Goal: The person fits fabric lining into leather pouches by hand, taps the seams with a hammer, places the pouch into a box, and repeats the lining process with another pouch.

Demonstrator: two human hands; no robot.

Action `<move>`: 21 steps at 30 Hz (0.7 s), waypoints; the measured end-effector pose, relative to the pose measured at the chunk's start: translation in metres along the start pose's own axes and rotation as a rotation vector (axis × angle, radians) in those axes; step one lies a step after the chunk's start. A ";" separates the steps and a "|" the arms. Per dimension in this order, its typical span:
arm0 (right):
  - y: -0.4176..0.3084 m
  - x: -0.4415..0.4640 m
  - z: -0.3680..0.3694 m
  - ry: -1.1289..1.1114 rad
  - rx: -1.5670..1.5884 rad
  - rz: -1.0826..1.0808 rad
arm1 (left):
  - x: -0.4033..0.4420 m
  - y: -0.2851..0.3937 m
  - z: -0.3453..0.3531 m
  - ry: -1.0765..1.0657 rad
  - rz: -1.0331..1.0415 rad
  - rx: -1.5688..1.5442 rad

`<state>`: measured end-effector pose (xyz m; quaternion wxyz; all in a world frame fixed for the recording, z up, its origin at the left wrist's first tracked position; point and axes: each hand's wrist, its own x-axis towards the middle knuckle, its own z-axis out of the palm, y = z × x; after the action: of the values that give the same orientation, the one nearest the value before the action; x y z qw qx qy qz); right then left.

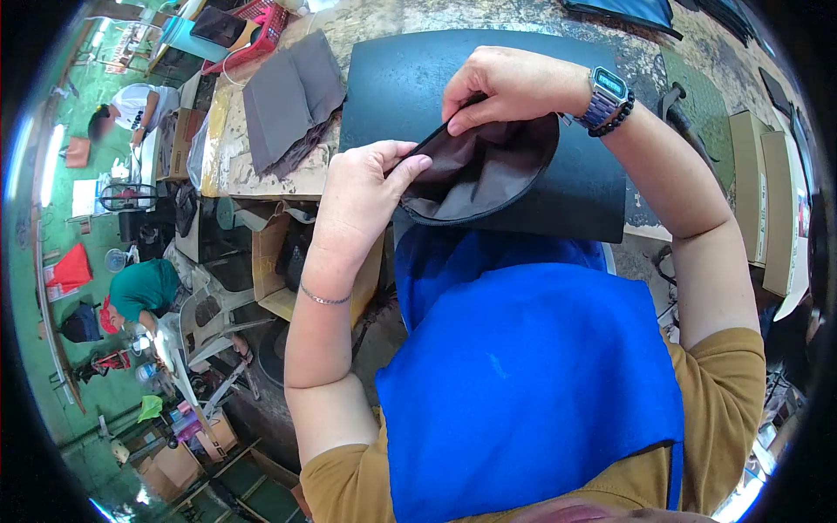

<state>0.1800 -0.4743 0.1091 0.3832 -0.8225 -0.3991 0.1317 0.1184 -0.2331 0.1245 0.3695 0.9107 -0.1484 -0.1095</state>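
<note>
Both of my hands hold the open mouth of a black zippered pouch (484, 187) with a brown-grey lining, near the front of a black board (418, 78). My left hand (375, 179) pinches the left part of its zipper edge between thumb and fingers. Farther along the same edge, my right hand (506, 91) grips it, fingers curled over the rim. The lining inside is wrinkled, and the zipper teeth curve along the near rim. A blue apron (523, 375) covers my front, below the pouch.
Left of the board lie dark grey fabric pieces (292, 100). Behind them are a red basket (272, 30) and a light-blue bottle (187, 39). A dark-headed tool (684, 122) and cardboard boxes (750, 187) are at right. Two people work at far left.
</note>
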 end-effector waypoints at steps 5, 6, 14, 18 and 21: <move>-0.004 0.000 -0.001 -0.014 -0.055 -0.046 | 0.001 0.000 0.000 -0.020 0.000 -0.032; -0.007 0.000 0.001 0.014 -0.103 -0.080 | 0.001 0.000 0.000 -0.019 0.002 -0.053; -0.024 0.004 -0.001 -0.018 -0.188 -0.088 | 0.011 0.004 -0.005 -0.115 -0.027 -0.096; -0.001 -0.020 -0.016 -0.017 -0.207 0.047 | 0.023 -0.022 -0.017 -0.214 -0.048 -0.208; 0.001 -0.039 -0.022 -0.002 -0.082 0.211 | 0.037 -0.020 -0.037 -0.237 -0.037 -0.233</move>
<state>0.1666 -0.5159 0.1201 0.3328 -0.8748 -0.3157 0.1554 0.1682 -0.2090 0.1331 0.4506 0.8450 -0.1601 -0.2393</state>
